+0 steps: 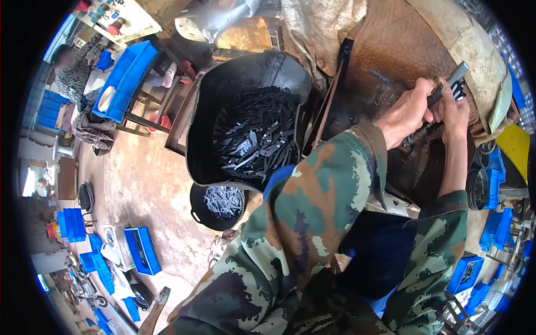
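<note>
Over the dark, grimy work surface (363, 103), both my hands are close together at the upper right. My left hand (408, 110) is closed, its fingers gripping a dark flat metal strip (435, 96). Pressed up beside it, my right hand (455, 114) is closed around several dark strips (458, 90) whose ends stick out past the fingers. A grey metal bar (459, 72) slants up just beyond the fingers; whether a hand holds it I cannot tell. To the left stands a large black tub (204, 106) with a heap of loose black metal strips (262, 139).
A smaller black bucket (196, 215) of shiny silver strips (224, 201) sits on the floor below the tub. Stained sheets (463, 42) hang behind my hands. At the far left a person (78, 72) sits by a blue bin (125, 81). More blue bins (142, 251) stand around.
</note>
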`<action>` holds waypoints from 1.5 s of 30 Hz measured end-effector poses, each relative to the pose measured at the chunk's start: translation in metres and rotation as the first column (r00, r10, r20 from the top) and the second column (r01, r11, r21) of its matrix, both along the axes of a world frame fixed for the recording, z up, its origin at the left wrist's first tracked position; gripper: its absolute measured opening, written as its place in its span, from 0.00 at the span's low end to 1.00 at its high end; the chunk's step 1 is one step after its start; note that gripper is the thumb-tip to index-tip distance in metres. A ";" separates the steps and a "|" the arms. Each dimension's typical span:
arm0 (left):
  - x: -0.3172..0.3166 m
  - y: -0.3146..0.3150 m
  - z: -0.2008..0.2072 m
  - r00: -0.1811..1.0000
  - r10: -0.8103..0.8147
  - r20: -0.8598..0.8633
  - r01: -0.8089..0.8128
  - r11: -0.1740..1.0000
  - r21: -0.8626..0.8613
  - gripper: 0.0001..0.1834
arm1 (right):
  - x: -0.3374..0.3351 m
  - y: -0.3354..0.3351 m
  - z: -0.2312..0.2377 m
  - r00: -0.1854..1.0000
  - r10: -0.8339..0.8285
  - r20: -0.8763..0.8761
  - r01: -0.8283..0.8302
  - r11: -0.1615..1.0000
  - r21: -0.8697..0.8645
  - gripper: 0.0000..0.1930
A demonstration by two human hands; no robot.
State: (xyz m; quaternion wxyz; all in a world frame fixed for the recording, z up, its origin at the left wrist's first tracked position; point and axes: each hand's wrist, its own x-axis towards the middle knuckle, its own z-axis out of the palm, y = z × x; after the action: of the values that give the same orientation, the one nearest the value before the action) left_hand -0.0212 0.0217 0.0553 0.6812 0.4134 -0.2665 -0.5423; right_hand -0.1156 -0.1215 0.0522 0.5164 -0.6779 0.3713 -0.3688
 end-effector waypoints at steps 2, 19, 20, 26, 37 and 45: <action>-0.001 -0.008 -0.008 0.998 0.050 0.030 -0.049 0.999 -0.016 0.28 | 0.000 0.002 0.003 1.000 -0.004 0.011 0.004 1.000 0.008 0.12; 0.002 0.001 0.003 0.934 0.226 -0.275 -0.287 0.935 -0.206 0.08 | 0.000 0.002 0.006 0.997 -0.011 -0.078 0.010 1.000 -0.015 0.12; 0.005 0.001 0.003 0.934 0.240 -0.263 -0.300 0.929 -0.215 0.08 | -0.001 0.008 0.008 0.998 0.002 -0.067 -0.003 1.000 -0.010 0.11; 0.010 0.011 0.010 0.950 0.241 -0.200 -0.285 0.930 -0.231 0.08 | -0.038 0.077 0.028 0.999 0.039 -0.010 -0.037 0.991 0.130 0.09; 0.018 -0.003 -0.011 0.986 0.130 0.106 -0.117 0.985 -0.124 0.18 | -0.122 0.135 0.002 0.746 0.501 -0.439 -0.640 0.722 -0.263 0.19; 0.024 0.009 -0.039 0.553 0.051 0.831 -0.184 0.981 0.062 0.13 | -0.139 0.160 -0.012 0.534 0.398 -0.746 -0.776 0.581 -0.245 0.20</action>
State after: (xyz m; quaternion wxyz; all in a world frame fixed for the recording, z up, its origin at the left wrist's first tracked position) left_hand 0.0030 0.0304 0.0164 0.4808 0.6828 -0.4868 -0.2563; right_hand -0.2549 0.0381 0.0399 0.2407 -0.9620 0.1285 -0.0071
